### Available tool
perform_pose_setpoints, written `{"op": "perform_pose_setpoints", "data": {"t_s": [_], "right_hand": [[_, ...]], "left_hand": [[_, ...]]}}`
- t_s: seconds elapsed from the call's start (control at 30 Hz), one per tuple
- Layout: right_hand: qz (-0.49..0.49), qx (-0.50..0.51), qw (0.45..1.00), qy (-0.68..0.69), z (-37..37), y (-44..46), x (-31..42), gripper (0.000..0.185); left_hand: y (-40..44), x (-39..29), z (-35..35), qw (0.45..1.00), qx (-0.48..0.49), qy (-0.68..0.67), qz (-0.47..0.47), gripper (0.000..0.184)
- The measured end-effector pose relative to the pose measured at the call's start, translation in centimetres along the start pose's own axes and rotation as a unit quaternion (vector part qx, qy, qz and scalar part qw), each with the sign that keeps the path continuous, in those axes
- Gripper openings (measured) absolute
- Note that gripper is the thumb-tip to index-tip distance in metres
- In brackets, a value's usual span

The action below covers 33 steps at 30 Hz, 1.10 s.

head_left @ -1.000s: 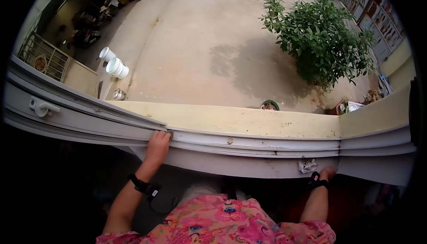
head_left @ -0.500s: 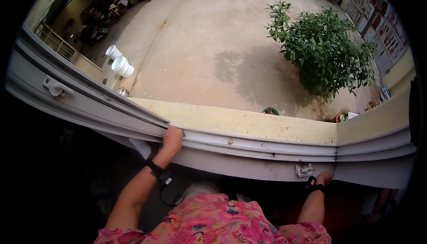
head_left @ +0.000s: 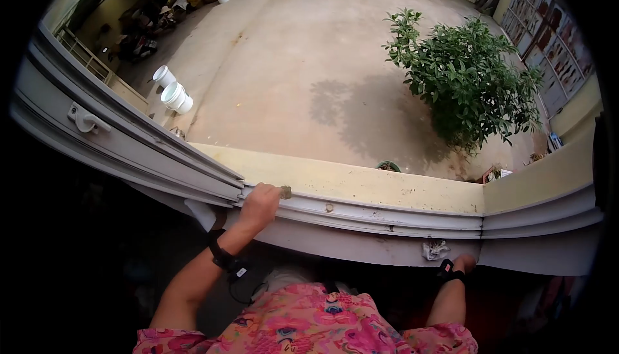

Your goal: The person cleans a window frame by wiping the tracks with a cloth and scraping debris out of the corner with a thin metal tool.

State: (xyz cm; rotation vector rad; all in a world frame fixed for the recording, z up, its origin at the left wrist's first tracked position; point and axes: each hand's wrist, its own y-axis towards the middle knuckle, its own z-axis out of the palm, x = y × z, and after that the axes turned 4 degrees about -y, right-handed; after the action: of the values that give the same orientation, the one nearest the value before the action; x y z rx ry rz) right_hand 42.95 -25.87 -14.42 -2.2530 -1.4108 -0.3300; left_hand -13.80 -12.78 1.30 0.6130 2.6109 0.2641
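Note:
My left hand (head_left: 260,204) is closed above the white window track (head_left: 361,213), by the end of the sliding sash (head_left: 148,144). A small olive-brown piece (head_left: 285,192) sticks out past its fingers, at the track's outer edge. Whether it is a sponge, a cloth or brush bristles I cannot tell. My right hand (head_left: 465,262) rests at the inner edge of the sill (head_left: 361,249), its fingers mostly hidden. Just left of that hand, a crumpled white and grey wad (head_left: 436,249) lies on the sill.
A white latch (head_left: 88,120) projects from the sash. Outside the track runs a yellowish ledge (head_left: 361,178). Beyond it, the concrete yard (head_left: 277,64) holds a leafy bush (head_left: 464,77), white buckets (head_left: 176,98) and a green pot (head_left: 389,166). A rusty gate (head_left: 548,38) stands at right.
My left hand has moved right along the track, away from the sash end, and the olive-brown piece now shows plainly. My right hand stays at the sill edge. The view has shifted slightly.

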Motion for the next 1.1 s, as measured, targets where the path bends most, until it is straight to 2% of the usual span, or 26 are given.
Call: {"op": "perform_pose_setpoints", "data": {"t_s": [0.1, 0.17, 0.2, 0.27, 0.3, 0.4, 0.5, 0.53, 0.6, 0.7, 0.93, 1.0, 1.07, 1.1], "right_hand": [[-0.003, -0.008, 1.000, -0.011, -0.7, -1.2, 0.4, 0.041], [0.006, -0.017, 1.000, -0.009, 0.2, 0.0, 0.0, 0.044], [0.006, -0.017, 1.000, -0.009, -0.6, -0.8, 0.2, 0.044], [-0.048, 0.028, 0.998, -0.044, -2.4, -2.9, 0.7, 0.047], [-0.066, 0.042, 0.995, -0.055, -2.9, -3.5, 0.8, 0.048], [-0.029, 0.029, 0.999, -0.008, -2.8, -4.2, 1.2, 0.048], [0.063, -0.018, 0.995, 0.076, -3.3, -5.4, 1.9, 0.049], [0.060, -0.013, 0.996, 0.071, -3.6, -5.7, 2.0, 0.050], [0.059, -0.009, 0.996, 0.066, -3.6, -5.4, 1.8, 0.051], [0.027, 0.006, 0.999, 0.025, -2.7, -4.0, 1.2, 0.053], [0.088, -0.019, 0.991, 0.100, -2.4, -3.8, 1.1, 0.050], [-0.025, -0.013, 1.000, 0.012, -0.8, -1.9, 0.0, 0.052], [-0.003, -0.032, 0.998, 0.059, -0.2, -1.2, 0.0, 0.053], [0.035, -0.032, 0.994, 0.099, -2.5, -4.6, 1.5, 0.053]], "left_hand": [[-2.6, 3.7, -0.4, 0.999, -0.020, 0.049, -0.009, 0.007], [-4.2, 5.5, 0.5, 0.985, -0.019, 0.147, -0.085, 0.003], [-4.7, 6.2, 1.3, 0.985, -0.020, 0.148, -0.085, 0.003], [-5.0, 7.1, 2.6, 0.969, -0.024, 0.191, -0.152, 0.005], [-4.7, 6.8, 2.9, 0.970, -0.024, 0.190, -0.151, 0.005], [-3.8, 5.9, 4.2, 0.971, -0.014, 0.164, -0.175, 0.006], [-2.6, 3.9, 6.0, 0.964, 0.015, 0.155, -0.217, 0.005], [-2.0, 2.5, 6.2, 0.964, 0.016, 0.155, -0.216, 0.005], [-0.8, -0.3, 6.6, 0.982, 0.038, 0.061, -0.176, 0.005], [0.3, -4.0, 9.1, 0.991, 0.054, 0.037, -0.118, 0.006], [2.6, -10.6, 13.2, 0.997, 0.047, -0.057, 0.004, 0.004], [3.4, -12.3, 14.1, 0.996, 0.047, -0.066, 0.030, 0.004], [4.2, -13.5, 14.5, 0.991, 0.095, -0.082, 0.049, 0.004], [4.5, -13.7, 14.8, 0.990, 0.097, -0.086, 0.055, 0.004]]}}
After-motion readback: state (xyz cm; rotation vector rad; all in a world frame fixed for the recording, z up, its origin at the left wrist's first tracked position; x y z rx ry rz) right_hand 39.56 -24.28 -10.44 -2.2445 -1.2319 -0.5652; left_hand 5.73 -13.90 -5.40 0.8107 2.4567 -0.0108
